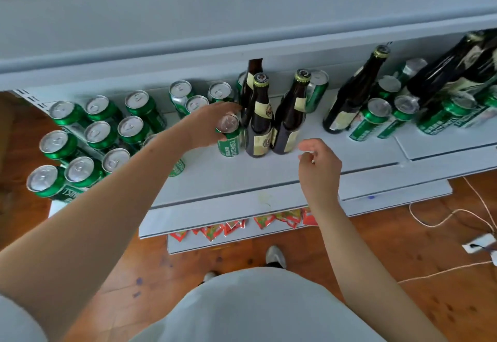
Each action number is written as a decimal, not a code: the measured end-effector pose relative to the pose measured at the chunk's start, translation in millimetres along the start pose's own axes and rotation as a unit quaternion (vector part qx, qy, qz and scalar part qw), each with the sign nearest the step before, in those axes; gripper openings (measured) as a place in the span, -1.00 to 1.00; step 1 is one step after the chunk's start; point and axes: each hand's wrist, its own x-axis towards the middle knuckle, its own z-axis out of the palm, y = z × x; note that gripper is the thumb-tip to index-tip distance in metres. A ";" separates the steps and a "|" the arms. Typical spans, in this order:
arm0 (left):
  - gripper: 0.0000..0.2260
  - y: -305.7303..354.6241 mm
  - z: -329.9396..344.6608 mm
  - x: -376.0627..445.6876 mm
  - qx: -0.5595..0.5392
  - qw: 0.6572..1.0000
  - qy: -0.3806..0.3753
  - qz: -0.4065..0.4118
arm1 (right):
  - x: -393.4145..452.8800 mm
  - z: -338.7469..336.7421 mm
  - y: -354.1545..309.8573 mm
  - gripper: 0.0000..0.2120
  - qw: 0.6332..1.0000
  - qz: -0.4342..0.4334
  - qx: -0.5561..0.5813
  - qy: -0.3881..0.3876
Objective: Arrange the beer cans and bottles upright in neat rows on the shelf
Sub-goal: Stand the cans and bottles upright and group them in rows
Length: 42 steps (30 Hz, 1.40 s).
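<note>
Rear bottle [254,72] top behind shelf lip

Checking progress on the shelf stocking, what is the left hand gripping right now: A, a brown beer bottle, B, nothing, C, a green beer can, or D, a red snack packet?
C: the left hand curls its fingers round the top of a green beer can standing beside the brown bottles; the right hand holds nothing.

The pale shelf [269,174] is carrying upright green cans [99,134], brown bottles [259,126] and, blurred at right, seemingly more bottles.
</note>
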 end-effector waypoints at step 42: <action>-0.38 -23.9 -10.9 56.7 0.170 0.974 0.064 -0.133 | -41.7 33.3 -30.6 -0.79 0.952 -0.232 -0.094 -0.176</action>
